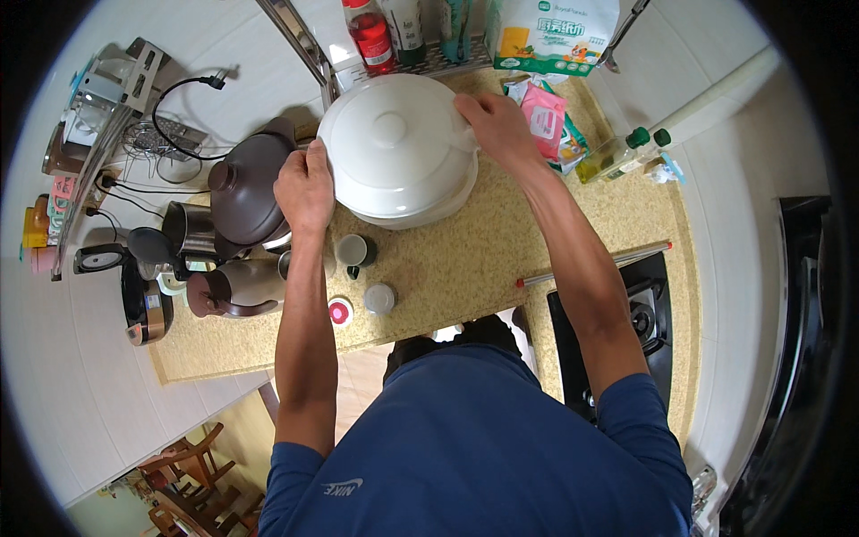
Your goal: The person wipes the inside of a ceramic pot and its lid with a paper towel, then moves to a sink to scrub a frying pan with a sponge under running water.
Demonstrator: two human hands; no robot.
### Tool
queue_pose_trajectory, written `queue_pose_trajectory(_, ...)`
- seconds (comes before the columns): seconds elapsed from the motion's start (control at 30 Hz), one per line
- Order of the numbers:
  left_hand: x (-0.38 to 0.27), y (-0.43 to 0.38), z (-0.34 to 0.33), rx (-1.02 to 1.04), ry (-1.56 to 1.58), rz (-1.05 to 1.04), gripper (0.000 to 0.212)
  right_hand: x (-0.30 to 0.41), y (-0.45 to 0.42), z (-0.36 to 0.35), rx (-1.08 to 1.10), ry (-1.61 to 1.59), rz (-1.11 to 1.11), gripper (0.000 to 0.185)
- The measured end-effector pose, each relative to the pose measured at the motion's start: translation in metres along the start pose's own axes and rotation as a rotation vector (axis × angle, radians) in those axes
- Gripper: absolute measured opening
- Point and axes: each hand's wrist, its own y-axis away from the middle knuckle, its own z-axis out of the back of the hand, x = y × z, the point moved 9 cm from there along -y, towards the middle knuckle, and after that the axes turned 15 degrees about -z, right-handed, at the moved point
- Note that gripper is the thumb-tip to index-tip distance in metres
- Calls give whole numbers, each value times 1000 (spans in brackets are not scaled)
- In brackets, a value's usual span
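A large round white container with a domed, knobbed lid (392,151) stands towards the back of the counter. The paler rim of its lower part shows beneath the lid at the front. My left hand (305,191) grips its left edge with the thumb uppermost. On the opposite side, my right hand (500,131) holds the right edge; the fingers of both hands are partly hidden. A dark brown lidded pot (248,188) sits just left of my left hand. In front of the white container stand a small mug (352,251) and a clear-lidded jar (380,299).
A beige jug (238,292), a steel pot (190,227) and cables crowd the left. Oil bottles (617,158) and a pink wipes pack (543,121) lie right. A gas hob (607,335) adjoins the speckled counter (456,268). Bottles (371,37) stand on the back rack.
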Motion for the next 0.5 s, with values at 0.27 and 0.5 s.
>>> queue_pose_trajectory(0.27,28,27,-17,138,-321,-146,33,-74,-35,-36,144,-56,5,37)
queue_pose_trajectory(0.5,5,58,-6,84,94,241,45,-82,-22,-15,236,-246,-160,42)
